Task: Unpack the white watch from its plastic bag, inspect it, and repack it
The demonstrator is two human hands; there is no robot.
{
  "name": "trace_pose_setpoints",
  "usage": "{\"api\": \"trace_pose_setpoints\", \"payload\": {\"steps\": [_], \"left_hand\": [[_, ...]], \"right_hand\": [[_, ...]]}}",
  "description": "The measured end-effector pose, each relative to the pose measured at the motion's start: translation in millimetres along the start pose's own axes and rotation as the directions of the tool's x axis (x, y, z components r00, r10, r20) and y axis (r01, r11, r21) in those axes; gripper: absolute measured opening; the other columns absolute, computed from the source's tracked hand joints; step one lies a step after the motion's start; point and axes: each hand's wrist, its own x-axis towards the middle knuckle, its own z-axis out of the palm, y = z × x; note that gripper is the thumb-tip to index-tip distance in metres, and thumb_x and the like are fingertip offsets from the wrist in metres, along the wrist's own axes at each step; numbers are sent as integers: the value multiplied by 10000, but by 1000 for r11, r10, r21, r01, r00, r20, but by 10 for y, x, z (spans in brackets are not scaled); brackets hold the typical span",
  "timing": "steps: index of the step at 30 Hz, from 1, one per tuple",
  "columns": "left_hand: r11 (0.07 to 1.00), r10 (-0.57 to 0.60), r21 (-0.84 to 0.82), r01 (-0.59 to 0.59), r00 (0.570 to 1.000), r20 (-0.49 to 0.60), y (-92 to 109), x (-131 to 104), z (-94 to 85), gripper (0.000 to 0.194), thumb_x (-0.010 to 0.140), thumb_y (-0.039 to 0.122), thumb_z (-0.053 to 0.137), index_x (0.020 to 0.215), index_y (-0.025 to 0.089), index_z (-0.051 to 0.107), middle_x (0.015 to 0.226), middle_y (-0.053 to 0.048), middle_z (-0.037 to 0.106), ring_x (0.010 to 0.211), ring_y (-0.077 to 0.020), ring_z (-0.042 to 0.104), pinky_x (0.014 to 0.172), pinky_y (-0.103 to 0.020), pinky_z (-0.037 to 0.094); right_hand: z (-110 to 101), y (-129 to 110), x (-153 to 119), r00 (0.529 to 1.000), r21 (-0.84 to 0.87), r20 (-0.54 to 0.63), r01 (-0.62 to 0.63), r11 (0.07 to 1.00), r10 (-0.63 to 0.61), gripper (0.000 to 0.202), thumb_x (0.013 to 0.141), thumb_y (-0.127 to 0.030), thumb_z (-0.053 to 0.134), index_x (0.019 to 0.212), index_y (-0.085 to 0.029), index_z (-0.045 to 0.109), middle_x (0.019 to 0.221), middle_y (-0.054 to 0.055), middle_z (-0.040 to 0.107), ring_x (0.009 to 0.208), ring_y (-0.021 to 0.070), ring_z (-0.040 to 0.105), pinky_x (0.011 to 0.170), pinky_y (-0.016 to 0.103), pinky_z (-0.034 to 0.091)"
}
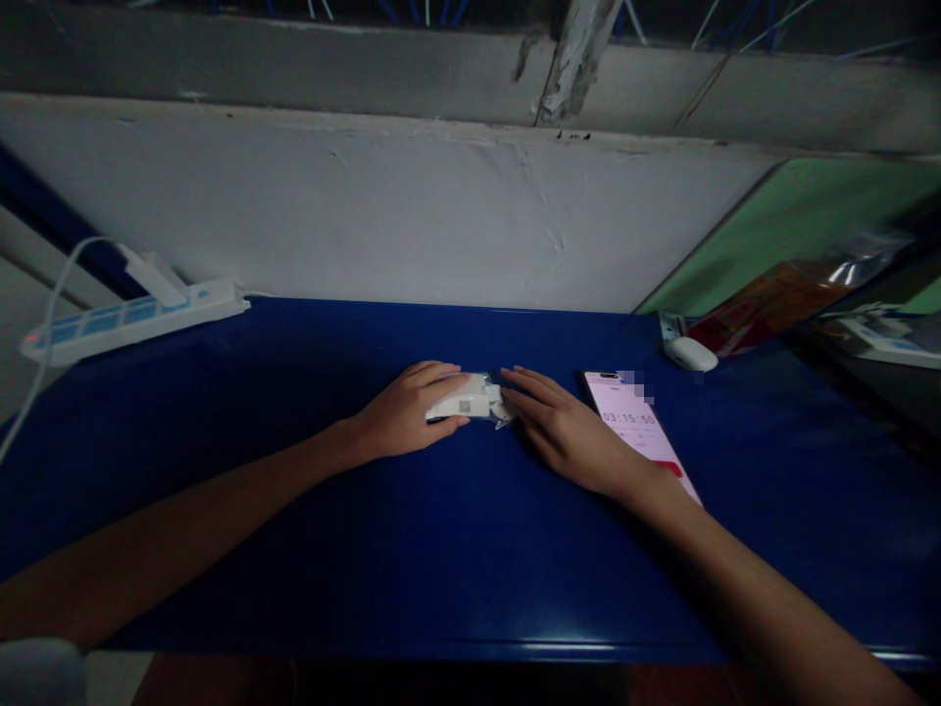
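Observation:
A small white packet [477, 400] in clear wrapping, with a square printed code on it, lies at the middle of the blue table [441, 549]. My left hand [413, 410] grips its left end, fingers over the top and thumb along the near edge. At the packet's right end is my right hand [559, 427], its fingers stretched out towards the wrapping, palm down. Whether those fingertips touch the wrapping is hard to tell.
A phone [639, 422] showing a timer lies partly under my right wrist. Further right are a white rounded case [689, 353] and a red packet [771, 299]. A power strip [139, 319] with a plugged-in charger and cable sits at the back left.

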Motion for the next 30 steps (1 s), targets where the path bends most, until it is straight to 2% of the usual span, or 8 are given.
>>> {"api": "trace_pose_setpoints", "payload": {"steps": [10,14,16,21,23,25,27,30], "left_hand": [[1000,4,-30,-3,1000,31,-2,8,-6,505,896,250,676,1371,170,524,1340,-167,545,1259,-275,526,1042,-487,467],[1000,-5,-17,6,998,66,-2,-2,1,522,910,271,663,1392,151,504,1350,-181,527,1292,-289,499,1075,-490,431],[999,-23,39,19,995,98,17,-11,3,511,940,294,620,1414,164,480,1392,-177,504,1367,-315,421,1111,-526,379],[982,-81,187,40,973,216,105,-27,-29,525,1014,330,466,1489,137,357,1538,-205,359,1480,-374,207,1163,-584,244],[977,-84,209,32,965,246,123,-32,-43,531,1030,339,417,1504,126,312,1565,-213,311,1484,-370,201,1166,-573,236],[974,-83,227,23,963,257,123,-38,-49,550,1034,353,397,1512,108,278,1576,-221,286,1485,-365,205,1173,-560,225],[972,-79,234,16,962,260,113,-45,-47,578,1033,361,393,1515,75,253,1575,-238,278,1482,-363,214,1179,-545,219],[974,-72,224,15,966,247,91,-58,-32,597,1031,363,390,1518,56,236,1569,-249,283,1481,-362,218,1177,-540,224]], "right_hand": [[111,-25,5,998,34,42,45,998,-46,554,895,1,382,1435,-83,467,1618,179,239,1492,309,214,1175,544,330],[106,-21,-3,997,7,75,28,1000,-28,519,909,-3,369,1412,-43,489,1618,209,218,1489,325,215,1184,520,321],[102,-17,-3,997,10,73,23,1000,-24,510,919,-13,367,1414,-37,487,1615,220,219,1484,334,229,1177,529,332],[74,9,1,999,-3,52,6,1000,-6,487,941,-58,376,1408,-94,512,1595,194,296,1464,338,284,1142,561,373],[47,24,-1,1000,-27,16,-19,999,19,479,951,-103,410,1420,-128,503,1569,172,364,1456,330,309,1132,574,382],[18,37,-3,997,-67,-37,-69,995,67,464,963,-173,448,1417,-98,498,1525,198,428,1436,340,351,1125,585,385],[-6,45,-3,991,-100,-77,-118,988,111,428,967,-229,471,1343,-47,564,1467,240,486,1407,366,396,1112,596,392],[-25,32,8,986,-55,-92,-144,988,139,339,966,-259,486,1184,-89,682,1377,215,587,1353,365,475,1084,600,422]]}}
